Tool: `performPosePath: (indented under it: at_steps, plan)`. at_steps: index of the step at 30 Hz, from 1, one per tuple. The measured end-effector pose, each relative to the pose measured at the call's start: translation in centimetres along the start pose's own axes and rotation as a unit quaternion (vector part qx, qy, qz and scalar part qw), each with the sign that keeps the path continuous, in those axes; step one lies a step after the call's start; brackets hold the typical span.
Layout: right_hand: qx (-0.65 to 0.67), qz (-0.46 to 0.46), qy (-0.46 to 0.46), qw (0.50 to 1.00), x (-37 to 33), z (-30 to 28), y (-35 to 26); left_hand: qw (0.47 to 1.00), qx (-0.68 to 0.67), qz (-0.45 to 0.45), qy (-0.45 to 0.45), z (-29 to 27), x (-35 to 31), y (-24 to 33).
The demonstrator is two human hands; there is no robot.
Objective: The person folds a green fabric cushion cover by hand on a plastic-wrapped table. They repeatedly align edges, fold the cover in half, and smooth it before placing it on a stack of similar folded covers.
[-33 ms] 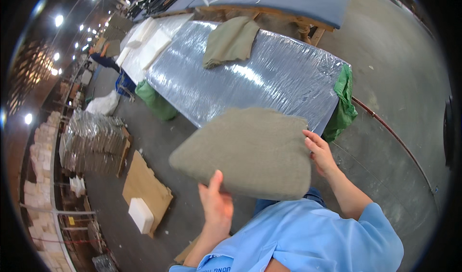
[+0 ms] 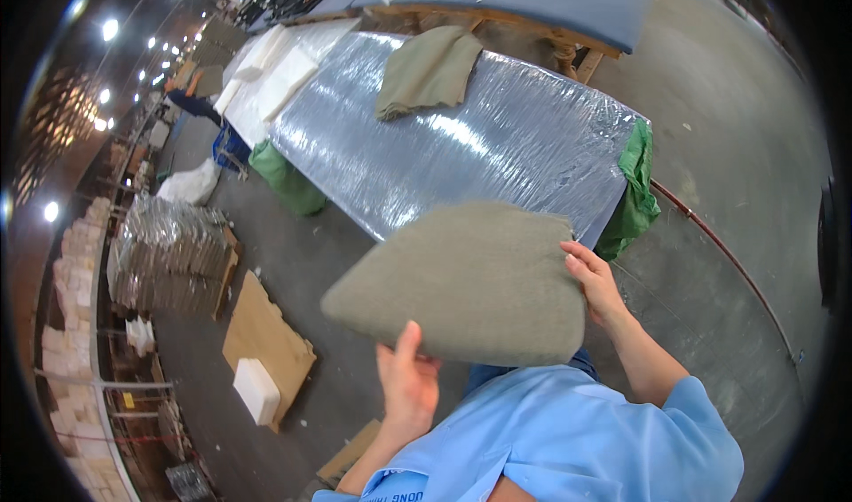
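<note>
An olive-grey fabric-covered cushion (image 2: 461, 284) is held up in front of my body, tilted, its narrower end to the left. My left hand (image 2: 410, 382) grips the lower edge, thumb on the upper face and fingers hidden beneath. At the right edge my right hand (image 2: 593, 280) takes hold, with part of its fingers behind the cushion. Beyond it stands a table (image 2: 355, 138) wrapped in shiny clear plastic film. A loose piece of olive-grey cloth (image 2: 426, 71) lies crumpled on the table's far side.
White foam pieces (image 2: 288, 85) lie on the table's left end. Green cloth (image 2: 632, 182) hangs from its right corner. A stack wrapped in plastic (image 2: 169, 253) and a cardboard sheet (image 2: 266, 338) bearing a white block (image 2: 257, 391) are on the left floor. A hose (image 2: 728, 249) runs right.
The cushion and my left hand have shifted slightly to the right. Both hands keep their hold.
</note>
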State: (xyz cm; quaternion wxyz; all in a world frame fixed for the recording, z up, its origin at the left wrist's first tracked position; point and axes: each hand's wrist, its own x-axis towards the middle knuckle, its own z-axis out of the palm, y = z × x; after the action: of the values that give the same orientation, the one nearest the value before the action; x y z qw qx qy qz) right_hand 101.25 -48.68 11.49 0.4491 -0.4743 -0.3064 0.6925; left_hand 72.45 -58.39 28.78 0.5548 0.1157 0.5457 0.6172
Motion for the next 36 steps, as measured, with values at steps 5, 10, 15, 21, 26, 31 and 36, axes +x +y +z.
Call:
performPosePath:
  at_steps: [5, 10, 15, 21, 26, 31, 36]
  plan:
    - [-0.038, 0.139, 0.065, 0.987, 1.2, -3.5, 1.0, 0.921, 0.018, -0.382, -0.071, -3.8, -2.0, -1.1]
    - [-0.066, 0.164, 0.056, 0.983, 3.1, -3.9, 0.4, 0.917, 0.192, -0.298, -0.181, -6.8, -0.4, -0.3]
    - [-0.552, 0.173, -0.1, 0.809, 11.0, -0.3, -1.3, 0.856, 0.323, -0.249, -0.319, -8.8, 2.8, 2.1]
    - [-0.731, 0.001, -0.111, 0.673, 20.1, 5.9, 5.1, 0.87, 0.363, -0.095, -0.321, -6.8, 9.3, 8.2]
    - [-0.791, 0.019, -0.114, 0.6, 22.5, 8.8, 7.8, 0.831, 0.465, -0.039, -0.302, -4.7, 17.1, 8.5]
    - [-0.761, 0.01, -0.08, 0.644, 24.2, 6.8, 7.6, 0.697, 0.622, -0.011, -0.358, -1.3, 26.9, 3.5]
    - [-0.794, -0.004, -0.085, 0.602, 24.1, 8.6, 8.4, 0.527, 0.77, -0.002, -0.359, 1.5, 35.4, -5.3]
